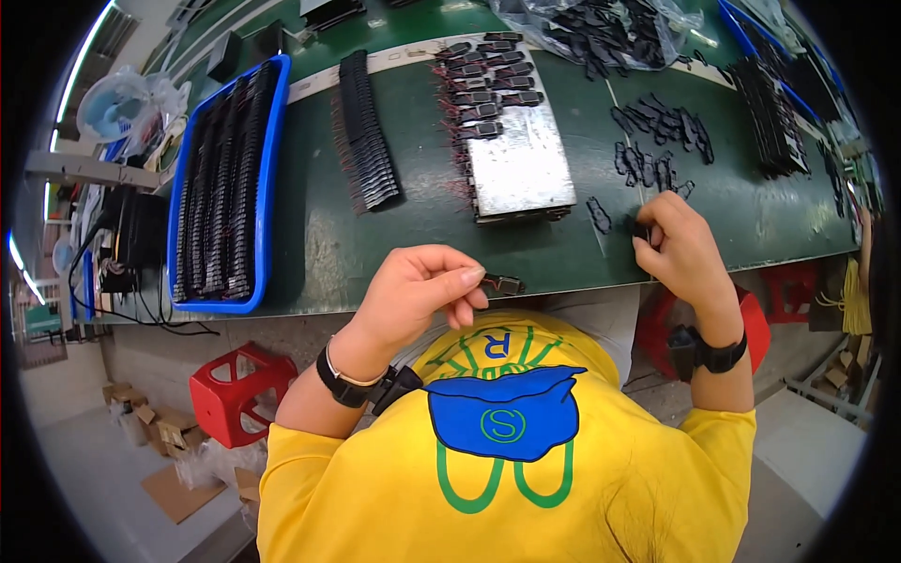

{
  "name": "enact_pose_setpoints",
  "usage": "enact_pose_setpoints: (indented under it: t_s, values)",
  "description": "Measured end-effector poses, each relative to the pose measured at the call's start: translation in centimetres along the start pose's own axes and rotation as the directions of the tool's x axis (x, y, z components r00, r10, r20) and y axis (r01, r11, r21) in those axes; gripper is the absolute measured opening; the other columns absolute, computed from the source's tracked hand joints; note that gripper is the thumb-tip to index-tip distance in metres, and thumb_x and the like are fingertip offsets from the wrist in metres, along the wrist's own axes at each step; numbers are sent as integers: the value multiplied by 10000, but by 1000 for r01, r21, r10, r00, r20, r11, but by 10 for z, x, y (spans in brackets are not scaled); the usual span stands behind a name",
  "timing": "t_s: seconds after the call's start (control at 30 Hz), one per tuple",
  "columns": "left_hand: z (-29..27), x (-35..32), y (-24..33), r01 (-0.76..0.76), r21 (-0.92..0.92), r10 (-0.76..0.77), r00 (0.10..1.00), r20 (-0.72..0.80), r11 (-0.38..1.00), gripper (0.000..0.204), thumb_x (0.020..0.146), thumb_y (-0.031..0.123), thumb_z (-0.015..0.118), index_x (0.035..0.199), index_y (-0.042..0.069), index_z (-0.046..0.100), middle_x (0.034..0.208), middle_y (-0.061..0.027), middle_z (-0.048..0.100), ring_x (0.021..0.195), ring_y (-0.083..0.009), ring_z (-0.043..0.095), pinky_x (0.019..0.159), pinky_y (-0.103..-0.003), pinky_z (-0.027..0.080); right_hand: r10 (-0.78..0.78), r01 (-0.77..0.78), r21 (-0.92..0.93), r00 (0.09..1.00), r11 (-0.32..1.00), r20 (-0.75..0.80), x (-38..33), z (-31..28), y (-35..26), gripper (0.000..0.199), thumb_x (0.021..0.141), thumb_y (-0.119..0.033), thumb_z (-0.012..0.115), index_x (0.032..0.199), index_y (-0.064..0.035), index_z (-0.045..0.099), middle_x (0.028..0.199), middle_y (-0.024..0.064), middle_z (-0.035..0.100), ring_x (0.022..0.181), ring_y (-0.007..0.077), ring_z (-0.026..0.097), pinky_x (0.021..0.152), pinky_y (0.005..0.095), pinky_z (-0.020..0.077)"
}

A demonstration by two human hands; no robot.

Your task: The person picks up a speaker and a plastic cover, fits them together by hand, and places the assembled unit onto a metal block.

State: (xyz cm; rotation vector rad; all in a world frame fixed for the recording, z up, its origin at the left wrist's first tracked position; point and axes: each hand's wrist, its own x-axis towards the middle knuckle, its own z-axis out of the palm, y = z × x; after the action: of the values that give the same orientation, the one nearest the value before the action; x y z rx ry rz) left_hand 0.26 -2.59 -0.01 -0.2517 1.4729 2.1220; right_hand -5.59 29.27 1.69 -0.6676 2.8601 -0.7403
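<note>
My left hand (427, 289) is closed in a pinch at the table's near edge. From its fingertips sticks out a small black rectangular part with thin wires (508, 284). Farther right, my right hand (683, 246) has thumb and forefinger pressed together on a small black piece (642, 230), mostly hidden by the fingers. Just left of that hand lies a black loop-shaped plastic piece (599, 216). More black loop pieces (662, 127) are scattered beyond it. Ahead, between my hands, a stack with a silvery metal top (522, 174) carries several small black parts with red wires (483, 98).
Left of the metal-topped stack lies a row of black wired parts (364, 131). A blue tray (267, 188) holds long black rows. At the far side is a clear bag of black pieces (601, 28); black stacked parts (770, 117) stand right. Red stools (242, 392) are below.
</note>
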Motion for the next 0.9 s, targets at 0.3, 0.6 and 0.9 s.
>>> enact_pose_setpoints:
  t_s: [0.3, 0.6, 0.9]
  values:
    - [4, 4, 0, 0, 16, 0, 1000, 3, 1000, 136, 901, 105, 596, 940, -19, 634, 750, -113, 673, 558, -120, 619, 501, -214, 497, -117, 252, 396, 935, 883, -335, -10, 21, -40, 266, 699, 72, 645, 960, 28, 619, 893, 113, 620, 730, 166, 594, 625, 251, 492]
    - [13, 6, -1, -21, 13, 21, 1000, -10, 1000, 169, 912, 149, 593, 934, -8, 651, 765, -73, 669, 609, -92, 621, 545, -200, 503, -448, 519, 230, 843, 823, -299, 11, 41, -88, 320, 662, 35, 722, 963, 15, 617, 910, 155, 619, 716, 265, 607, 617, 304, 513]
    - [10, 5, -7, -43, -69, 43, 999, 9, 997, 182, 927, 118, 561, 1016, -30, 618, 818, -138, 684, 626, -136, 653, 567, -226, 538, -453, 517, 113, 819, 848, -351, 7, 53, -90, 316, 660, 27, 722, 955, 22, 612, 918, 167, 641, 737, 307, 640, 624, 347, 529]
